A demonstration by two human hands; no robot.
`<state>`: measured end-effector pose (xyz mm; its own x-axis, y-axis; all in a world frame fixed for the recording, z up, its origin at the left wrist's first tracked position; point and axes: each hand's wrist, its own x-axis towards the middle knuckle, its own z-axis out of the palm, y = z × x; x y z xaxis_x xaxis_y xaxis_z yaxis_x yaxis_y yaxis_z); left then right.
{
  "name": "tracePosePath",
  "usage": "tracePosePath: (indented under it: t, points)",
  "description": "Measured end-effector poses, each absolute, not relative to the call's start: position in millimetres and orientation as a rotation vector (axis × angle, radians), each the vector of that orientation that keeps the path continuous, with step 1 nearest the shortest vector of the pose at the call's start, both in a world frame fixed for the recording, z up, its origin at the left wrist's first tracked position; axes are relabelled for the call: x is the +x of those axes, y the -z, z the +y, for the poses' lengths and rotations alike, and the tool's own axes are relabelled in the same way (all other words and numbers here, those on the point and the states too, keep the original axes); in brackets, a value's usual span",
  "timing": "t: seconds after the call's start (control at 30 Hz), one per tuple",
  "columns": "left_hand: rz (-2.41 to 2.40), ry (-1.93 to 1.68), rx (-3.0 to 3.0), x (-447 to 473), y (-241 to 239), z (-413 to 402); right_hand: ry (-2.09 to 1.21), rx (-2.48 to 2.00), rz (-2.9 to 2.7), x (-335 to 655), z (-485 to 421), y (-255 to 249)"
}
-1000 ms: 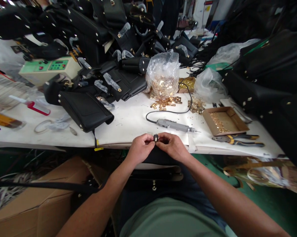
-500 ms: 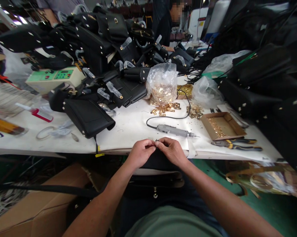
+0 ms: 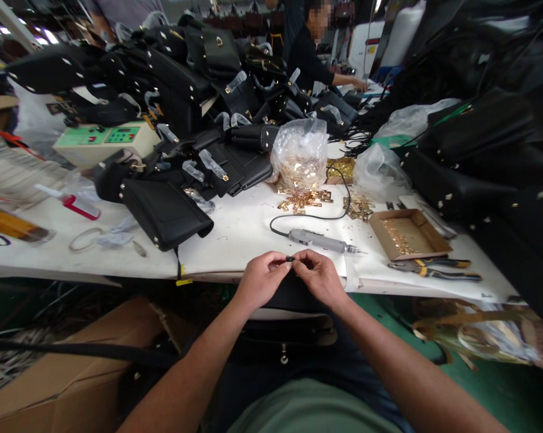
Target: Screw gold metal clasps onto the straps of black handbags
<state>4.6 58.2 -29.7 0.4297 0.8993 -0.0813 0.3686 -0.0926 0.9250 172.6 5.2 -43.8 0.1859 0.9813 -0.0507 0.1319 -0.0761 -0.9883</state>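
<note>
My left hand (image 3: 261, 278) and my right hand (image 3: 319, 275) meet fingertip to fingertip at the near edge of the white table (image 3: 235, 231). Both pinch one small dark fitting (image 3: 290, 258) between them, fingers closed round it. Under the hands a black bag (image 3: 284, 322) lies on my lap. Just beyond my fingers a grey electric screwdriver (image 3: 319, 242) lies on the table, its black cord curling back toward a clear plastic bag of gold fittings (image 3: 300, 155).
Loose gold fittings (image 3: 303, 199) are scattered in front of the plastic bag. A shallow cardboard tray (image 3: 408, 233) and pliers (image 3: 433, 269) lie at the right. Black handbags (image 3: 163, 211) pile up at left and back. A person (image 3: 314, 51) works at the far end.
The small fitting has turned edge-on between my fingers, and my hands have shifted slightly. My view has tilted up, so the person at the far end shows now.
</note>
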Motion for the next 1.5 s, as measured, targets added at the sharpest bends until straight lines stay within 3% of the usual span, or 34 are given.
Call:
tracePosePath:
  t: [0.53, 0.8, 1.03, 1.3, 1.5]
  points:
    - [0.985, -0.644, 1.724, 14, -23, 43, -1.070, -1.223, -1.330, 195, -10, -1]
    - [1.039, -0.696, 1.710, 15, 3, 11, -1.118, -1.355, -1.280, 193, -31, 12]
    - [1.182, -0.372, 2.257, -2, 33, -27, -1.268, -1.389, -1.239, 197, -52, 29]
    - [1.093, -0.285, 2.296, 18, 14, 34, -1.292, -1.451, -1.145, 214, 13, 29]
    - [1.104, -0.173, 2.236, 23, 30, 61, -1.326, -1.568, -1.101, 211, 38, 56]
